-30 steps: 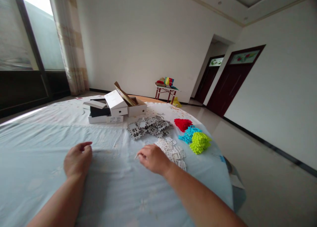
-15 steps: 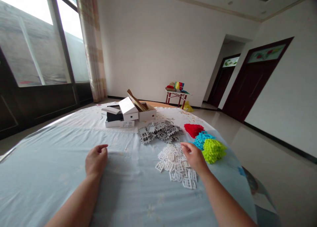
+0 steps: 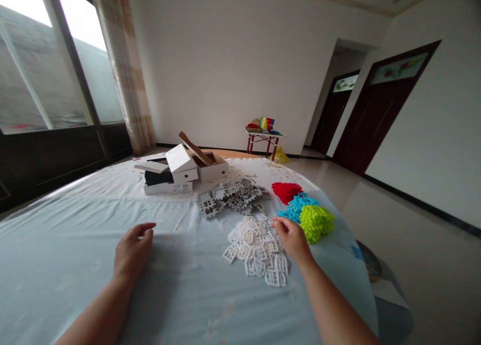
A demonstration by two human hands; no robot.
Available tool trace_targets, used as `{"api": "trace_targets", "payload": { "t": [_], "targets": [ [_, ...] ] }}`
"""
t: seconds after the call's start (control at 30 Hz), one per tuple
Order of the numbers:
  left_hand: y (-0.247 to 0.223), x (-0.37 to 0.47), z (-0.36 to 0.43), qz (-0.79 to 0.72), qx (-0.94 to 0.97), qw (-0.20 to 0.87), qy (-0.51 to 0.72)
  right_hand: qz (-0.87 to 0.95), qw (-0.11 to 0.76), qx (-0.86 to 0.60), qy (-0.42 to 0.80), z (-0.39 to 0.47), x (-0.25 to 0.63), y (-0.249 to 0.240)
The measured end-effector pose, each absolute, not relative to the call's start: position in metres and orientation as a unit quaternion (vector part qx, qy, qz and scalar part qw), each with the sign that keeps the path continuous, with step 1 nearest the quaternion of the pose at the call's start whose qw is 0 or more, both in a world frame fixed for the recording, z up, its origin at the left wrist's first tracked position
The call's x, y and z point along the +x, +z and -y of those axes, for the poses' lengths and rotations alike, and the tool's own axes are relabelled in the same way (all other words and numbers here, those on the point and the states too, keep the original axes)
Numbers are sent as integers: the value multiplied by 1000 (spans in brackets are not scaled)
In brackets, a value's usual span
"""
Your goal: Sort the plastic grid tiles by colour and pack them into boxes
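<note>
My left hand [image 3: 133,249] hovers above the left part of the cloth, holding nothing, its fingers loosely bent and the thumb apart from the index finger. My right hand [image 3: 295,239] is at the right edge of a heap of white plastic lattice pieces [image 3: 253,249], some shaped like small window frames. Its fingers are half bent and apart, and nothing shows between them; whether the fingertips touch the heap I cannot tell. Beyond the white heap lies a pile of grey notched plastic panels [image 3: 233,197]. Piles of red pieces [image 3: 286,191], blue pieces [image 3: 298,207] and yellow-green pieces [image 3: 316,223] lie to the right.
Opened white boxes [image 3: 182,165] stand at the far left of the round table, on its pale blue cloth [image 3: 180,305]. The table's curved edge runs close to my right forearm. Farther off, a small table [image 3: 265,133] with colourful packages stands by the wall.
The view has turned slightly, so the piles and boxes appear farther left. My left hand sits a little farther left in view; my right hand stays beside the white heap.
</note>
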State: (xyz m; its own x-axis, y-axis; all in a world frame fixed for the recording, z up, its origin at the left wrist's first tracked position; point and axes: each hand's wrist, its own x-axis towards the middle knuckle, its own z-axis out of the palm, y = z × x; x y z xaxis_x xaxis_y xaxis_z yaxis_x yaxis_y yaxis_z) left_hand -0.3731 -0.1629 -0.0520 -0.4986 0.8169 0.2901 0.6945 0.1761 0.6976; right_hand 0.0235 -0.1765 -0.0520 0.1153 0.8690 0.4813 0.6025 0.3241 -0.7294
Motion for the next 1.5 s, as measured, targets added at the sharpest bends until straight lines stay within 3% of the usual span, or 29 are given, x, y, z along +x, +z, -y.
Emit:
{"api": "trace_targets", "payload": {
  "t": [0.73, 1.03, 1.23, 1.5],
  "targets": [
    [-59, -350, 163, -679, 547, 158, 464, 647, 493, -553, 182, 176, 25, -55],
    [-7, -334, 170, -633, 548, 190, 513, 652, 469, -562, 196, 173, 23, -63],
    [3, -363, 146, -671, 489, 298, 471, 643, 463, -569, 219, 170, 24, -71],
    [13, -422, 56, -795, 488, 92, 348, 644, 441, -580, 231, 170, 24, -75]
  ]
}}
